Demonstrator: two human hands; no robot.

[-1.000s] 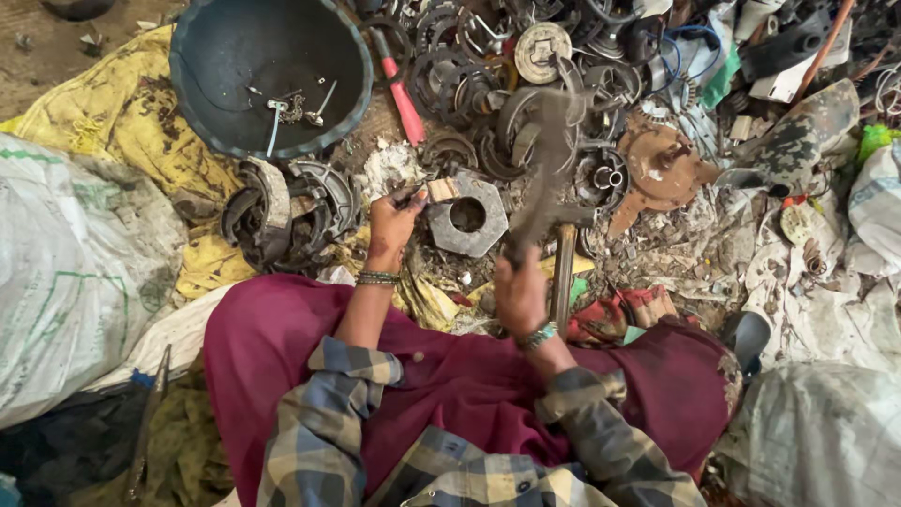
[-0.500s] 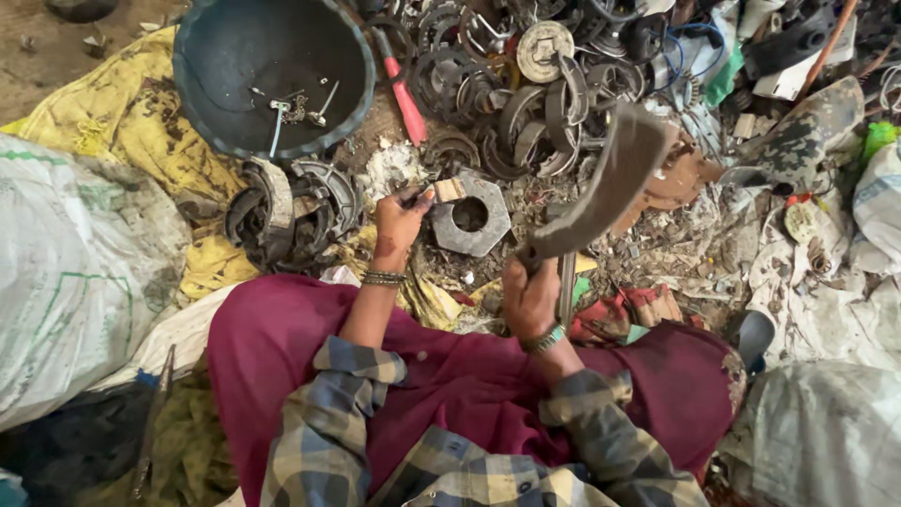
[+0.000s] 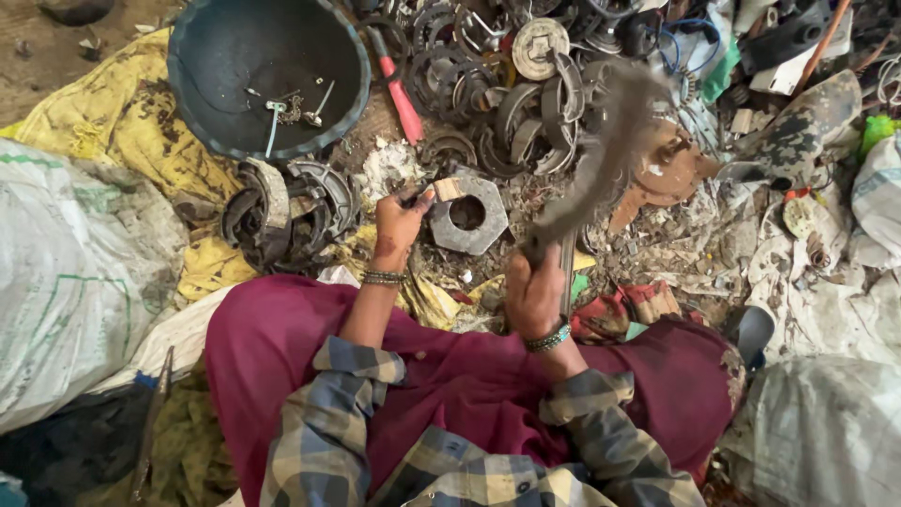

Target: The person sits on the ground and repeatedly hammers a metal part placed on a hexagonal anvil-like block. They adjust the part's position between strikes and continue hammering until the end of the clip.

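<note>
Our left hand [image 3: 399, 218] pinched a small tan brake pad piece [image 3: 448, 189] against the edge of a grey hexagonal metal block [image 3: 469, 215] with a round hole, just beyond our knees. Our right hand [image 3: 532, 293] was closed around the handle of a heavy cleaver [image 3: 601, 164], its dark blade blurred above the block's right side. Rusty curved brake shoes [image 3: 526, 103] lay heaped beyond.
</note>
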